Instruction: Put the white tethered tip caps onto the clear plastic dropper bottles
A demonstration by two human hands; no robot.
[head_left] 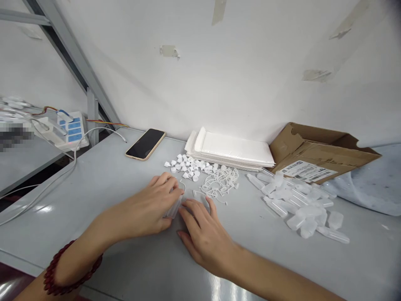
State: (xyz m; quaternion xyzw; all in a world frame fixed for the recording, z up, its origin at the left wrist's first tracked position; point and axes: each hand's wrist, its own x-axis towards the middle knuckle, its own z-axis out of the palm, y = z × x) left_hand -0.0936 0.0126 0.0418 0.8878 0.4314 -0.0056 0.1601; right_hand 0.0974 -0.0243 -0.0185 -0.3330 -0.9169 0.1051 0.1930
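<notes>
My left hand (150,205) is closed round a small clear plastic bottle (173,210), which lies low over the table and is partly hidden by the fingers. My right hand (205,236) is just to the right of it, fingers apart and slightly bent. Its fingertips are close to the bottle; whether they touch it I cannot tell. Beyond the hands lie a heap of small white caps (189,166) and a tangle of thin white loops with small ends (221,180). More translucent plastic bottles (296,200) are piled to the right.
A phone (145,144) lies at the back left. White padded envelopes (233,149) are stacked against the wall, beside an open cardboard box (316,154) on its side. A white cable (75,156) runs over the left edge near a power strip (73,129).
</notes>
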